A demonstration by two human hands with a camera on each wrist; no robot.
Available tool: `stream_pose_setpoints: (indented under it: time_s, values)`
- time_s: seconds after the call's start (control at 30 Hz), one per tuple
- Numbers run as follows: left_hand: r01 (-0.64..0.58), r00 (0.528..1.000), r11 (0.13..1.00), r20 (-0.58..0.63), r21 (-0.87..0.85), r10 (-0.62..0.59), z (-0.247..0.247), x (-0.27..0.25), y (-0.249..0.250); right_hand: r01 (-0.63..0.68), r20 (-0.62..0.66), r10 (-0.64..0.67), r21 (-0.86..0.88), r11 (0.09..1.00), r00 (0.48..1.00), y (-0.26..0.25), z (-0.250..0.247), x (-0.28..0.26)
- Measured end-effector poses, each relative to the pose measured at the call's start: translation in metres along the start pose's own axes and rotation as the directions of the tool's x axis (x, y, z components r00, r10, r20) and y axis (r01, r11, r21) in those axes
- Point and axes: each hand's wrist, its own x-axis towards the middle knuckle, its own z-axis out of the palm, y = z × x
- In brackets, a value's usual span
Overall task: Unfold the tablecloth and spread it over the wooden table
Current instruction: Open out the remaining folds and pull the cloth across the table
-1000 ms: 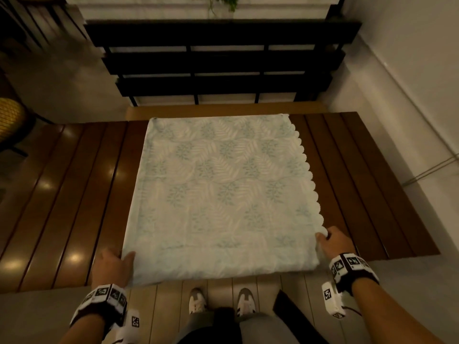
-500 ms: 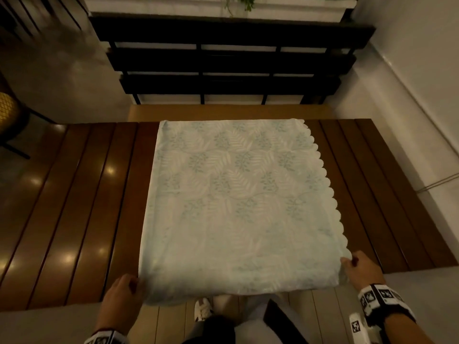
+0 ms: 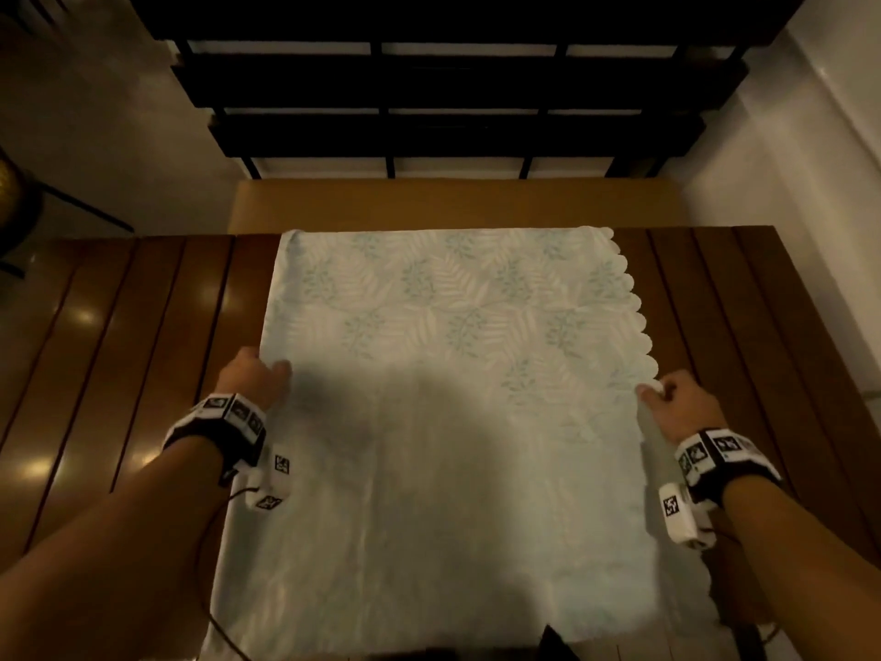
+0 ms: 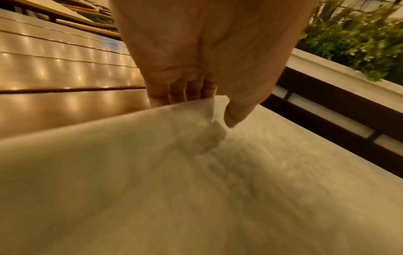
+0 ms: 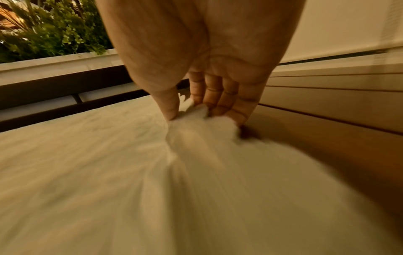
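Over the wooden table, each hand pinches one side edge of the tablecloth — left hand at its plain edge, right hand at its scalloped edge.

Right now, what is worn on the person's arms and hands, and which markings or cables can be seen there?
Both forearms are bare, with no sleeves or gloves. Each wrist carries a black band of white square tags with black patterns. A small white camera block with similar tags hangs beneath each wrist. A thin dark cable trails from the left one.
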Motion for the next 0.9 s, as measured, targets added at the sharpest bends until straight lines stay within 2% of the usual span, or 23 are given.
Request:
stream_pose_setpoints:
  time_s: [0.2, 0.37, 0.47, 0.53, 0.63, 0.7, 0.77, 0.83, 0.87, 0.9]
  values:
    - [0.053, 0.990, 0.998, -0.128, -0.029, -0.056, -0.002, 0.087, 0.073, 0.104, -0.013, -0.104, -0.004, 0.995, 0.995, -0.071, -0.007, 0.117]
    - [-0.041, 0.976, 0.999, -0.211, 0.028, 0.046, -0.014, 0.148, 0.103, 0.174, -0.040, -0.174, 0.000, 0.985, 0.984, -0.106, -0.007, 0.179]
    - [-0.057, 0.962, 0.995, -0.260, 0.080, 0.076, -0.012, 0.163, 0.097, 0.179, -0.071, -0.179, 0.000, 0.984, 0.981, -0.104, -0.003, 0.187]
    - [-0.035, 0.955, 0.997, -0.292, 0.073, 0.055, -0.007, 0.161, 0.083, 0.172, -0.082, -0.171, 0.011, 0.985, 0.982, -0.098, -0.001, 0.180]
    - [-0.015, 0.962, 1.000, -0.274, -0.009, 0.012, -0.006, 0.161, 0.065, 0.157, -0.102, -0.151, 0.053, 0.986, 0.983, -0.097, -0.003, 0.162]
    - [-0.037, 0.967, 0.998, -0.254, -0.046, 0.024, -0.008, 0.169, 0.058, 0.118, -0.107, -0.104, 0.136, 0.984, 0.989, -0.095, -0.009, 0.145]
    - [-0.088, 0.952, 0.995, -0.290, 0.047, 0.097, -0.006, 0.166, 0.061, 0.090, -0.115, -0.070, 0.186, 0.978, 0.991, -0.085, -0.013, 0.120]
    - [-0.217, 0.913, 0.956, -0.304, 0.199, 0.271, 0.002, 0.125, 0.080, 0.048, -0.074, -0.037, 0.158, 0.986, 0.997, -0.071, -0.012, 0.085]
    - [-0.346, 0.873, 0.900, -0.261, 0.264, 0.412, 0.013, 0.101, 0.089, 0.011, -0.033, -0.007, 0.139, 0.990, 0.999, -0.062, -0.009, 0.066]
    - [-0.494, 0.805, 0.812, -0.190, 0.311, 0.562, 0.024, 0.072, 0.099, -0.031, 0.008, 0.030, 0.132, 0.991, 1.000, -0.053, -0.004, 0.047]
